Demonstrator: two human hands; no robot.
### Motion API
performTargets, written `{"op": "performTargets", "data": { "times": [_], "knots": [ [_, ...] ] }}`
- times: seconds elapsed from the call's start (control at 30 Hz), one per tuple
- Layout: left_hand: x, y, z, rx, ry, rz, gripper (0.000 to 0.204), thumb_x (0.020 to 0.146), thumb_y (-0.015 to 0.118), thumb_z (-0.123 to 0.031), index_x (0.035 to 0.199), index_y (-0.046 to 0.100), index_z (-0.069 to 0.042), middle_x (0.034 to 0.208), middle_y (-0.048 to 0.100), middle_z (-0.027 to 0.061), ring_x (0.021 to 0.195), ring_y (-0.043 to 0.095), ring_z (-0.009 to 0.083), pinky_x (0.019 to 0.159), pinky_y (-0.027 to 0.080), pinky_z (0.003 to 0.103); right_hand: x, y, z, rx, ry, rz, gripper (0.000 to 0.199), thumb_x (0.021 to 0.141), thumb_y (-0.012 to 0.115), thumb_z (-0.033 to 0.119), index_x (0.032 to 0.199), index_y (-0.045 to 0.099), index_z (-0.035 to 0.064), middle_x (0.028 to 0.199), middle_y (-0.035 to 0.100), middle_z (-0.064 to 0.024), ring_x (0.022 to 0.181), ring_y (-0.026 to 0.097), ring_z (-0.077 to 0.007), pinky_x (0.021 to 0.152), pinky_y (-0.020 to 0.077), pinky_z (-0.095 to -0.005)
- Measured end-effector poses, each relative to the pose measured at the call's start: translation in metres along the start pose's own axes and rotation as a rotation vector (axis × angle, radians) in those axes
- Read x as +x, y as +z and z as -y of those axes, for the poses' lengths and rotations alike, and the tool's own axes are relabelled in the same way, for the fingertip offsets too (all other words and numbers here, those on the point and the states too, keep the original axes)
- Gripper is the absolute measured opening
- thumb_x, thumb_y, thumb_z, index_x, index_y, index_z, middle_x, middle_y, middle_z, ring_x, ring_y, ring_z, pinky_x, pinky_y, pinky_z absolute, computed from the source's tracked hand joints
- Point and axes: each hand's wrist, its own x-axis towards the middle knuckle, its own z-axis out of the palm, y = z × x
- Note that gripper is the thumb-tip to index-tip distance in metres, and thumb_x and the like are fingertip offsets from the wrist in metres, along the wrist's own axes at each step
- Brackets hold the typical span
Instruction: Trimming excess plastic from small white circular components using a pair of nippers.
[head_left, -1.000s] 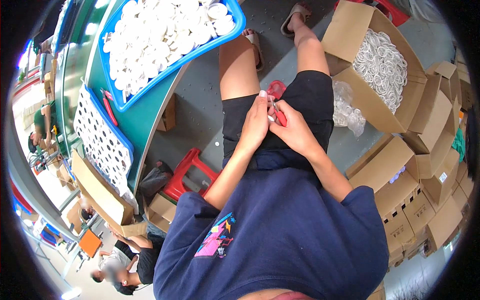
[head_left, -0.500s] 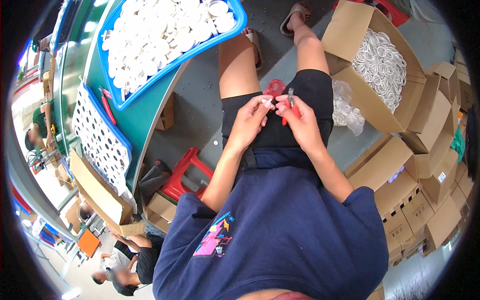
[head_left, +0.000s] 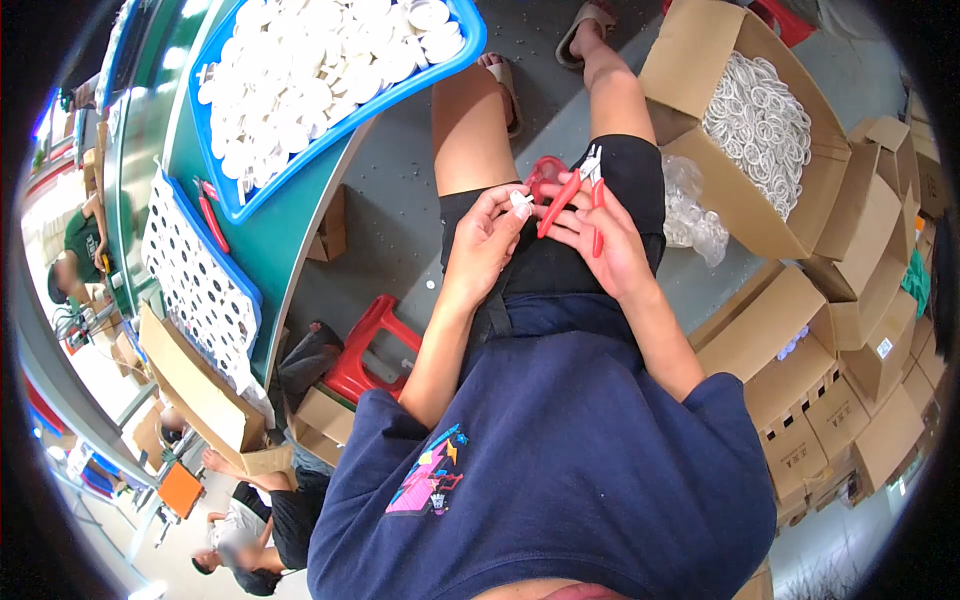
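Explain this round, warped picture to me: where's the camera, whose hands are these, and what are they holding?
The camera sits on a person's head and looks down, so you see their own shirt, lap and arms; its wide lens bends the edges. The right hand grips red-handled pliers. The left hand pinches a small white part beside the plier tips. On the green table to the left is a blue tray full of white round pieces. An open box of white rings stands on the right, among other cardboard boxes.
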Motion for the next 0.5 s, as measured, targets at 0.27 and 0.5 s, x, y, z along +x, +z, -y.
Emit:
{"op": "performTargets", "data": {
  "times": [0.27,0.5],
  "knots": [
    [-0.007,0.005,-0.011,-0.035,0.09,-0.024,0.028,0.1,0.057,-0.017,0.124,0.057,-0.003,0.103,0.066,0.0026,0.057,0.041,0.0012,0.045,0.03,0.015,-0.004,0.012,0.001,-1.082,-0.41,0.031,0.05,0.078,0.06,-0.002,0.128,0.06,0.0034,0.105,0.058,-0.0154,0.094,0.059,-0.0309,0.088,0.0479,-0.0366],
    [-0.008,0.004,-0.013,-0.071,0.095,-0.032,0.026,0.103,0.053,-0.021,0.119,0.059,-0.003,0.1,0.065,0.0029,0.056,0.04,0.0017,0.044,0.031,0.016,-0.006,0.013,0.004,-1.137,-0.389,0.016,0.052,0.076,0.062,-0.001,0.128,0.06,0.0051,0.105,0.057,-0.0136,0.097,0.056,-0.0297,0.092,0.0458,-0.0376]
  ]
}}
